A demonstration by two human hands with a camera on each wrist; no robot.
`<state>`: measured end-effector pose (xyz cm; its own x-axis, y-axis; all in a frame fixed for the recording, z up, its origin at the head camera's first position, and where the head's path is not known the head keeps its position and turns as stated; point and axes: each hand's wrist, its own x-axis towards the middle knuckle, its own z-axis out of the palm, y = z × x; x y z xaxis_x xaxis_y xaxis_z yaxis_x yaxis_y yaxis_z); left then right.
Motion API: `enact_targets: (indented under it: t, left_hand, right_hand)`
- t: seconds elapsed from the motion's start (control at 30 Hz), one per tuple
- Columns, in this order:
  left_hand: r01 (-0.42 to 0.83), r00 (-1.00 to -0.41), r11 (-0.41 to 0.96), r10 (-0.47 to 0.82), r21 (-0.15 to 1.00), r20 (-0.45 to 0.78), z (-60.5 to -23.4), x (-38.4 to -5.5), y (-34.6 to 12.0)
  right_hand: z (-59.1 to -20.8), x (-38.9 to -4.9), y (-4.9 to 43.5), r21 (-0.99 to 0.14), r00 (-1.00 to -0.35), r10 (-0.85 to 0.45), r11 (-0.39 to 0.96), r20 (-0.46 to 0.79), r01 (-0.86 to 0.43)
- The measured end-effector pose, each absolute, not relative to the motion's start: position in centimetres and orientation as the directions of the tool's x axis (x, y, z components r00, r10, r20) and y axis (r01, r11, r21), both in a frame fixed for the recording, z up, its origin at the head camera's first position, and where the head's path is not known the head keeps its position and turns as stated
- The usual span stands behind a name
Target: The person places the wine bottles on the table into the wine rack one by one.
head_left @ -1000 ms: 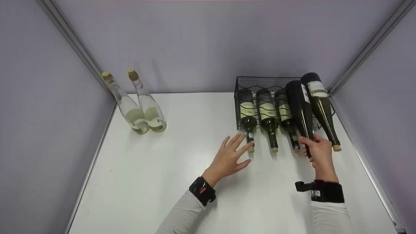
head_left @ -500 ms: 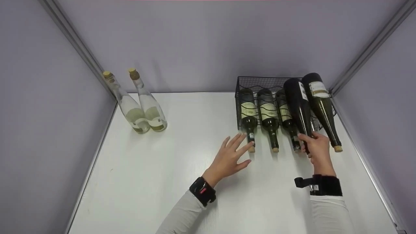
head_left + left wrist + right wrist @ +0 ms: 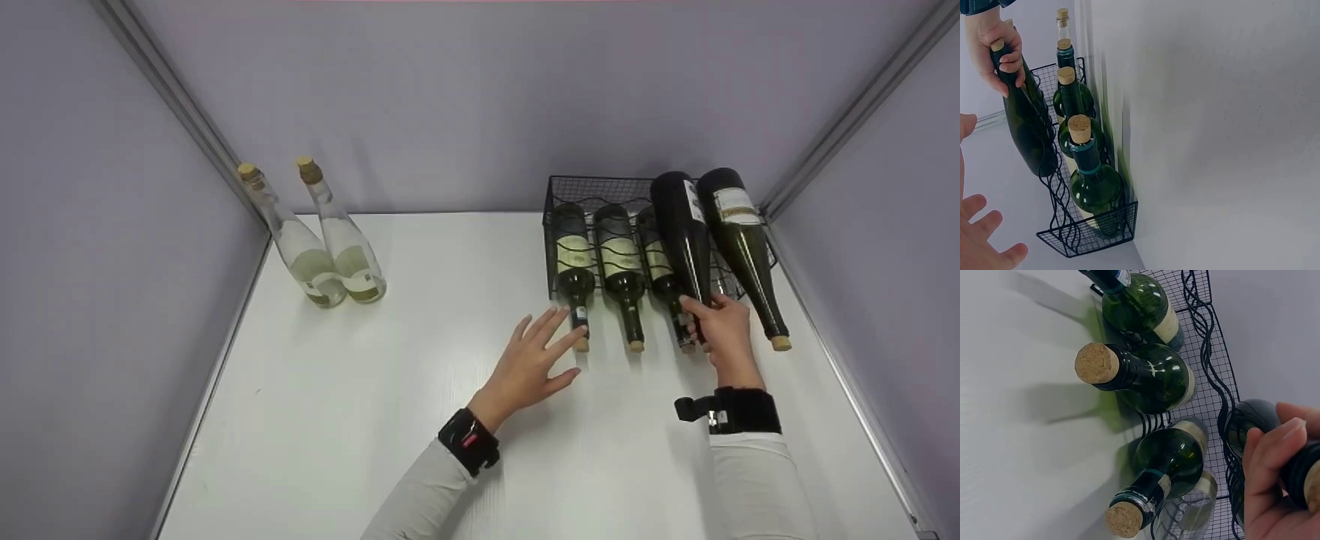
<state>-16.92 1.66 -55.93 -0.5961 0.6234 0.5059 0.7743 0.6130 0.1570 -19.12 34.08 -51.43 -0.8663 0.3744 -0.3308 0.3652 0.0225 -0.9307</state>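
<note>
My right hand (image 3: 725,330) grips the neck of a dark wine bottle (image 3: 681,225), its cork end toward me and its base over the upper wavy wires of a black wire wine rack (image 3: 600,184). To its right lies another wine bottle (image 3: 742,247) with a white label, on the upper level. Below, three green wine bottles (image 3: 619,259) with cream labels lie in the lower level, necks jutting forward. My left hand (image 3: 525,371) has its fingers spread just beside the leftmost bottle's neck and holds nothing. A clear bottle (image 3: 1196,512) shows low in the rack in the right wrist view.
Two clear corked bottles (image 3: 358,262) with pale green labels stand upright at the back left of the white table (image 3: 337,420). Grey panels (image 3: 450,97) wall in the back and both sides. The rack sits near the back right corner.
The right hand has pushed the dark bottle back and slightly left, its base moving farther over the rack beside the white-labelled bottle. The left hand has stayed in place.
</note>
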Motion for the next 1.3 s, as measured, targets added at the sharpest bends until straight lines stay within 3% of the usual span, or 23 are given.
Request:
enact_targets:
  t: [0.27,0.67,0.93,1.3]
  left_hand:
    - [0.781,-0.587,0.606,0.627,0.154,0.512,-56.03,-16.89,1.55]
    - [0.775,-0.594,0.613,0.622,0.154,0.510,-56.09,-16.80,1.66]
    - [0.778,-0.596,0.602,0.611,0.183,0.521,-56.03,-16.82,1.71]
    - [0.775,-0.599,0.607,0.619,0.173,0.508,-56.12,-16.91,1.52]
  right_hand:
    - [-51.29,-19.56,34.03,-0.909,-0.867,0.362,0.108,-0.342,0.403]
    - [-51.92,-19.25,33.95,-0.902,-0.897,0.392,0.280,-0.206,0.329]
    - [-51.98,-19.22,33.33,-0.838,-0.894,0.440,0.455,-0.081,0.300]
    - [-51.88,-19.20,33.23,-0.789,-0.901,0.432,0.541,-0.037,0.292]
